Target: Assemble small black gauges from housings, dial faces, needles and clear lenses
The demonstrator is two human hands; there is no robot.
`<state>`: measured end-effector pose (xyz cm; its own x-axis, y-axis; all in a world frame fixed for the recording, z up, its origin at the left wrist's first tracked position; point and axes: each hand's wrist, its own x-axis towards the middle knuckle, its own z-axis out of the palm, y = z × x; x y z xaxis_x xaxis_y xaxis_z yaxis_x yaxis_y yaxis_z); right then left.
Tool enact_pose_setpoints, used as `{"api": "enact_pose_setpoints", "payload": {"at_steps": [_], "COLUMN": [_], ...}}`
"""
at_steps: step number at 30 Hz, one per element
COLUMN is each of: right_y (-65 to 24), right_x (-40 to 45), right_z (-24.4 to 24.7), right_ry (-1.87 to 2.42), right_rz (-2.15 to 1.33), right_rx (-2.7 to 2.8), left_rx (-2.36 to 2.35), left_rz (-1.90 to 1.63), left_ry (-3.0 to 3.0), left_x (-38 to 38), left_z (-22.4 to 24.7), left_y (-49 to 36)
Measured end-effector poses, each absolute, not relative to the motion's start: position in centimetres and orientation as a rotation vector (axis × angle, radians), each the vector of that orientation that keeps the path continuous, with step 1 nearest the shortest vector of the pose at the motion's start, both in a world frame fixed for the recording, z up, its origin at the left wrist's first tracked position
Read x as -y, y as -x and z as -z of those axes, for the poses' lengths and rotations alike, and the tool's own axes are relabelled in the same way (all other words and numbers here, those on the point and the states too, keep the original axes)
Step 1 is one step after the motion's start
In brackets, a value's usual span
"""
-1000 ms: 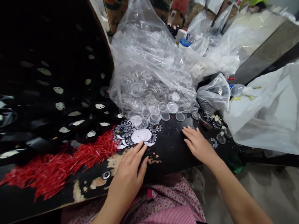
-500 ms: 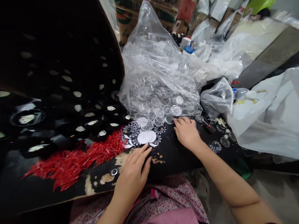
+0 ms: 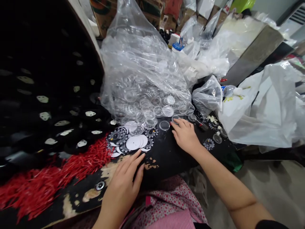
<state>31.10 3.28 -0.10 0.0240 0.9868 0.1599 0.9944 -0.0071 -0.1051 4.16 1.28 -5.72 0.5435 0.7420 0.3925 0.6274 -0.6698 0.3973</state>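
Note:
My left hand (image 3: pixel 126 176) lies over the worn front part of the black table, fingers stretched out. Its fingertips are just below a pile of white paper discs (image 3: pixel 133 143) and black-and-white printed dial discs (image 3: pixel 116 136). My right hand (image 3: pixel 185 135) has its fingers extended over the table, palm down. A clear round plastic case (image 3: pixel 164 126) lies flat just left of its fingertips. Another clear case (image 3: pixel 175 119) is partly hidden behind those fingers; whether they touch it I cannot tell. Behind both hands, a large clear bag (image 3: pixel 143 60) spills many such cases.
A heap of thin red plastic pieces (image 3: pixel 59 171) spreads along the left. A dark curved sheet (image 3: pixel 47 41) with pale reflections rises behind it. A small metal ring (image 3: pixel 100 185) sits near the front edge. To the right are a printed disc (image 3: pixel 208 144) and a white bag (image 3: pixel 259 108).
The view has swung right, so the scene sits further left. One clear case now lies apart from the spilled pile, left of my right hand. My left hand stays below the discs.

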Motion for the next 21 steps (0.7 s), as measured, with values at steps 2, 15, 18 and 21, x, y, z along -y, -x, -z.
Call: {"api": "enact_pose_setpoints", "payload": {"at_steps": [2, 15, 18, 21], "right_y": [-30.9, -38.1, -37.4, -35.6], "right_x": [-3.5, 5.8, 5.3, 4.6], "right_z": [0.2, -1.7, -0.7, 1.0], "right_ry": [2.074, 2.03, 2.01, 1.95], "right_rz": [0.055, -0.26, -0.28, -0.328], "right_rx": [2.108, 1.662, 1.63, 1.709], "left_rx": [-1.173, -1.116, -0.935, -0.614], "left_rz": [-0.801, -0.727, -0.443, -0.071], "left_ry": [-2.565, -1.974, -1.502, -1.024], "left_x": [-1.2, -0.1, 2.3, 4.7], "left_z": [5.6, 3.8, 1.8, 2.0], "left_y": [-4.2, -3.7, -4.8, -8.3]}}
